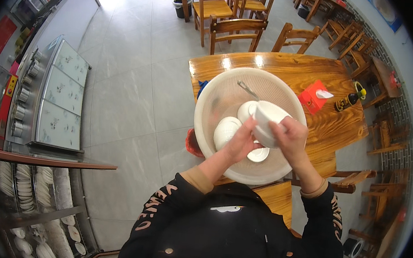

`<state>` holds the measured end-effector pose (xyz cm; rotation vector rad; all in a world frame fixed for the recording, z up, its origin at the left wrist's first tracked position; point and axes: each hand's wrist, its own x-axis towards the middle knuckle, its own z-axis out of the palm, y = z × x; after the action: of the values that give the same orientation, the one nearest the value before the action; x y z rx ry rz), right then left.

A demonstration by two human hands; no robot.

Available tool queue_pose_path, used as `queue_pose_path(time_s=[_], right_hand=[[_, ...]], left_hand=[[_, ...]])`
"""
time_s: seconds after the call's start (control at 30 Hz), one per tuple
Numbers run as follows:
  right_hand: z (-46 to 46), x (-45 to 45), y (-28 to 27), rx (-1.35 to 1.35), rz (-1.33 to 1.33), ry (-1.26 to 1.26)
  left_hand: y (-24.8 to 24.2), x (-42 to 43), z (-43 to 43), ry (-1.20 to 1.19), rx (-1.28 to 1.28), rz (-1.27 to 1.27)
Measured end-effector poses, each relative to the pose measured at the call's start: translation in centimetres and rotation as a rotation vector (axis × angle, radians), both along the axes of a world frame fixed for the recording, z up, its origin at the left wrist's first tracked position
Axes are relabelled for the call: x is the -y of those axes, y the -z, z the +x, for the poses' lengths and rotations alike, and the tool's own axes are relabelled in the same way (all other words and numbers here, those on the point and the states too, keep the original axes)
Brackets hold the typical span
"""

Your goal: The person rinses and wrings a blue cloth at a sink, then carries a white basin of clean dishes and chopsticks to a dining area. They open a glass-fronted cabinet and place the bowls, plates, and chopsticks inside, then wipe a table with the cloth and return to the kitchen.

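Observation:
Over a large round plastic basket, my left hand and my right hand both hold a white bowl, tilted on its side. The held bowl may be more than one nested together; I cannot tell. Inside the basket lie several white bowls, one upside down behind the held one and others at the left. A small white dish lies below my hands. A metal utensil leans against the basket's far wall.
The basket stands on a wooden table with a red tissue box and a dark bottle with a yellow cap on its right. Wooden chairs stand beyond. At the lower left, a glass-topped cabinet holds stacked white dishes.

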<state>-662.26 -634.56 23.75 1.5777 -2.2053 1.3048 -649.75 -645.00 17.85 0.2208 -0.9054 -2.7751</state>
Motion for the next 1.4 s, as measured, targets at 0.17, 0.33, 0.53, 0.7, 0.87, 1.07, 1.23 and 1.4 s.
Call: queue_pose_path(time_s=[0.17, 0.33, 0.53, 0.7, 0.87, 1.07, 1.23, 1.4], right_hand=[[4.0, 0.7, -1.5, -0.544, 0.029, -0.316], [5.2, 0.9, -1.1, -0.594, 0.016, -0.514], [8.8, 1.1, -2.0, -0.55, 0.004, -0.6], [7.3, 0.3, -1.4, -0.3, -0.073, -0.647], [-3.9, 3.5, 6.3, 0.768, 0.314, -0.074], [-10.3, 6.0, 14.4, 1.201, 0.702, 0.284], [-11.6, 7.3, 15.0, 1.117, 0.853, 0.291], [-12.1, 7.6, 15.7, 1.07, 0.87, 0.311]], left_hand=[[-1.3, 1.3, 1.9, -0.111, -0.145, 0.099], [-0.6, 1.4, 4.3, -0.199, -0.085, 0.137], [0.3, 1.5, 7.4, -0.284, 0.014, 0.153], [1.1, 1.2, 9.4, -0.32, 0.059, 0.292], [1.8, 1.4, 11.7, -0.421, 0.06, 0.28], [2.3, 2.1, 13.0, -0.49, -0.063, 0.165], [2.9, 2.0, 13.6, -0.519, -0.119, 0.247], [3.8, 2.1, 14.2, -0.525, -0.072, 0.256]])
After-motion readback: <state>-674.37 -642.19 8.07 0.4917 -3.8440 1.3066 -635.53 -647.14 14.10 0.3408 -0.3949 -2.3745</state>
